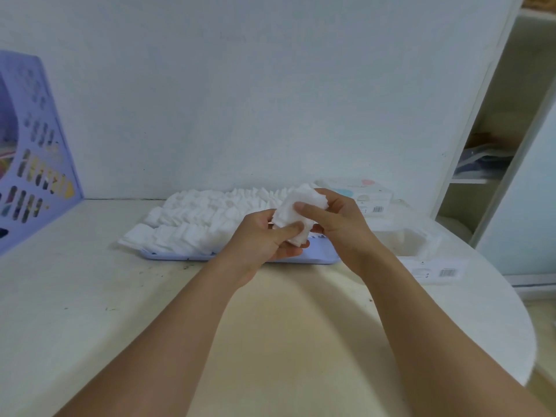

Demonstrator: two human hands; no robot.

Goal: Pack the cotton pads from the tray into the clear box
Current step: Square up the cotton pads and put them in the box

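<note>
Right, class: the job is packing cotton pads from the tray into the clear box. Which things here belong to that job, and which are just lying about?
Part of the job:
stack of cotton pads, held by left hand and right hand
cotton pads on the tray
lilac tray
clear box

Lying about:
purple file rack
printed box with barcode
shelf unit

A plain white wall rises behind a cream table. A purple file rack stands left. Open shelves stand right
</note>
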